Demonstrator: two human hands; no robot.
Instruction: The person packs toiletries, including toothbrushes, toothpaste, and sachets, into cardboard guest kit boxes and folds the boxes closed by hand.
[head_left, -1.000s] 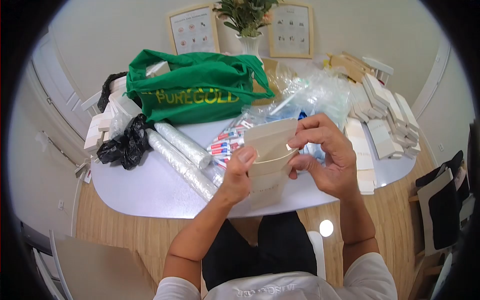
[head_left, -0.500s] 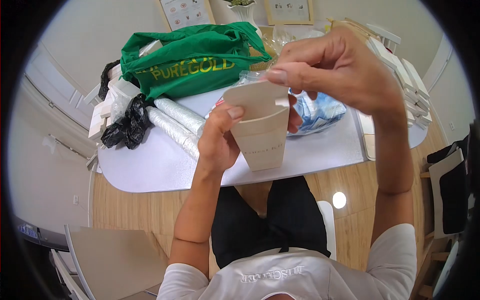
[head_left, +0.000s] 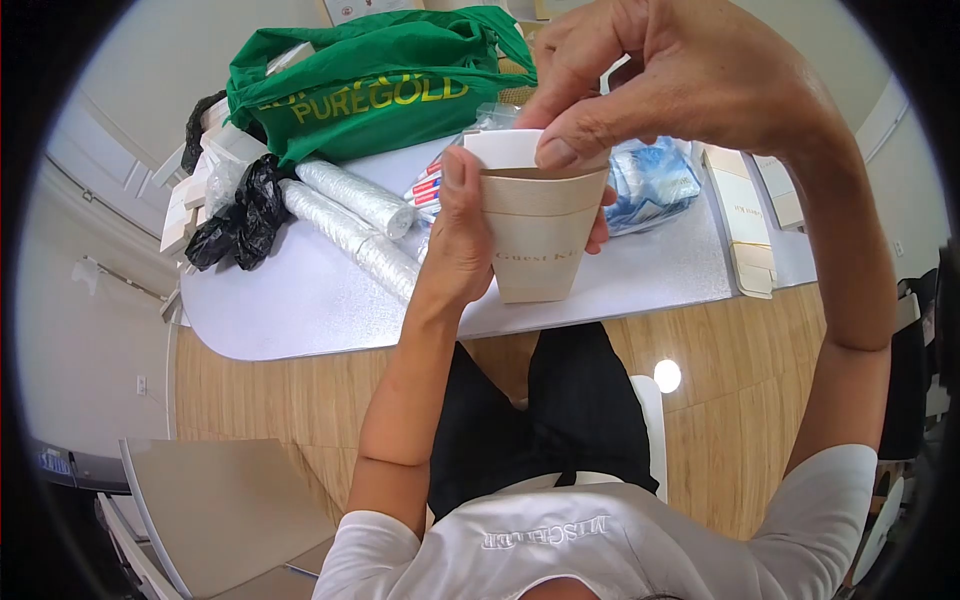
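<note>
A cream paper box (head_left: 540, 225) with "Guest Kit" lettering is held upright above the near edge of the table. My left hand (head_left: 462, 230) is wrapped round its left side, with the thumb along the upper edge and fingertips showing at the right side. Over the box's top, my right hand (head_left: 660, 85) pinches the white top flap (head_left: 505, 148), its thumb on the near face and its fingers behind. A narrow gap shows between the flap and the front rim. The inside of the box is mostly hidden.
On the table (head_left: 300, 320) lie a green Puregold bag (head_left: 380, 95), silvery rolls (head_left: 350, 235), a black plastic bag (head_left: 245, 220), red-and-blue striped packets (head_left: 427, 190) and a blue-white pack (head_left: 650, 185). Flat cartons (head_left: 740, 215) lie at the right. A chair (head_left: 220, 510) stands lower left.
The box's top flap stood tall and tilted; now it is bent lower over the opening. My right hand has turned and pressed its thumb on it. The whole view has shifted slightly.
</note>
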